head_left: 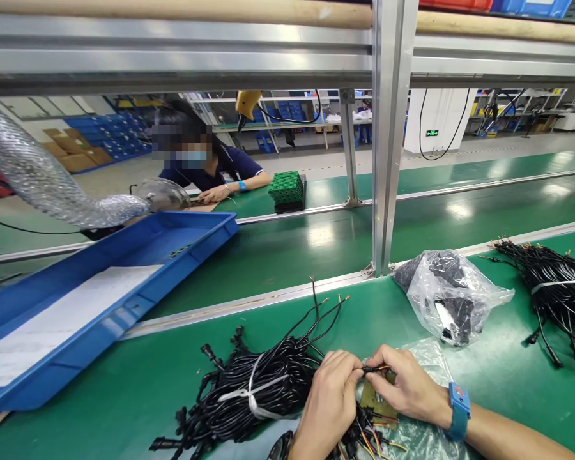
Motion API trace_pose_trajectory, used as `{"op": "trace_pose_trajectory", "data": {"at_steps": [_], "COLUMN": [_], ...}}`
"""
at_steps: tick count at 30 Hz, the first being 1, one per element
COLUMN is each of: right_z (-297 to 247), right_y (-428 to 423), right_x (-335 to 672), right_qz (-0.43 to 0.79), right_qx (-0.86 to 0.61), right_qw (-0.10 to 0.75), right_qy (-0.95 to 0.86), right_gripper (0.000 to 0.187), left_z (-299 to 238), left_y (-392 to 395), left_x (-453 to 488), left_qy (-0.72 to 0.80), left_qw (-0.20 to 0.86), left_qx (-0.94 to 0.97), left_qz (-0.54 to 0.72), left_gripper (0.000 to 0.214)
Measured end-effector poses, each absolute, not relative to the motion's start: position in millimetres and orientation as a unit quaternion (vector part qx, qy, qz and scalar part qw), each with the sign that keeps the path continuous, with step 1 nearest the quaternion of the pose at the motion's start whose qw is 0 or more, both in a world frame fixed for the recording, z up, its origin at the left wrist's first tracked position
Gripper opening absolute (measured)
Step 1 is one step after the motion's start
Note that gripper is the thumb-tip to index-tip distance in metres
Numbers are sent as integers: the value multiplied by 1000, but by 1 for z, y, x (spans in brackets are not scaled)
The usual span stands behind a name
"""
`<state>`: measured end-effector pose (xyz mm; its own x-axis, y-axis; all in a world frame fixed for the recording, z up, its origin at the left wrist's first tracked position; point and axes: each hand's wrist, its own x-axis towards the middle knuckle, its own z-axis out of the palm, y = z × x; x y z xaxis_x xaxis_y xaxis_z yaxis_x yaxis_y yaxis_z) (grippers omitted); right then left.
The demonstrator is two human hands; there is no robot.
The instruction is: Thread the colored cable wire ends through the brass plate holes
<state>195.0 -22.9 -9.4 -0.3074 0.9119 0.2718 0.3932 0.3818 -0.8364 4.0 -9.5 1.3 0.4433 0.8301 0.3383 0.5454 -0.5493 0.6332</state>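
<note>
Both hands meet at the front of the green bench. My left hand [333, 396] is closed, its thumb and finger pinching a thin black cable [371, 368]. On the same cable, near its coloured wire ends, my right hand [402, 383] is closed too; a blue wrist strap [459, 409] circles that wrist. Beneath the hands lie short black connector leads [364, 425] with yellow and red wires, and a brownish-green flat piece [379, 399], partly covered. Left of my left hand rests a tied bundle of black cables [253, 390]. A clear plastic sheet [436, 364] lies under my right hand.
A clear bag of dark parts [453, 291] sits behind my right hand, with another cable bundle [560, 287] farther right. At left stands a long blue tray [124, 306] holding paper. A metal post [388, 140] rises ahead. Across the bench a masked co-worker [211, 160] leans near green trays [286, 188].
</note>
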Motion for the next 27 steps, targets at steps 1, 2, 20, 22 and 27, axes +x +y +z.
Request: {"op": "trace_pose_trajectory", "data": {"at_steps": [1,2,20,22,27], "right_z": [-10,-11,-19,-19,-16], "right_y": [-23,-22,-20,-20,-13], "right_x": [195,194,191,191,193], "right_qz": [337,340,330,320,204], "right_qx": [-442,-441,-425,-423,-397], "right_qw": [387,388,384,380,341], "right_qy": [-736,-735,-751,-758,-827], "right_gripper": [9,8,8,8,18], "left_z": [1,0,-1,-1,0], "left_y": [-9,-9,-8,-6,0], "left_x": [4,4,7,6,1], "left_qy": [420,421,420,415,370], "left_qw": [223,224,193,180,148], "left_qx": [819,817,825,829,837], "left_qz": [322,324,325,330,376], "left_gripper": [28,28,27,28,27]}}
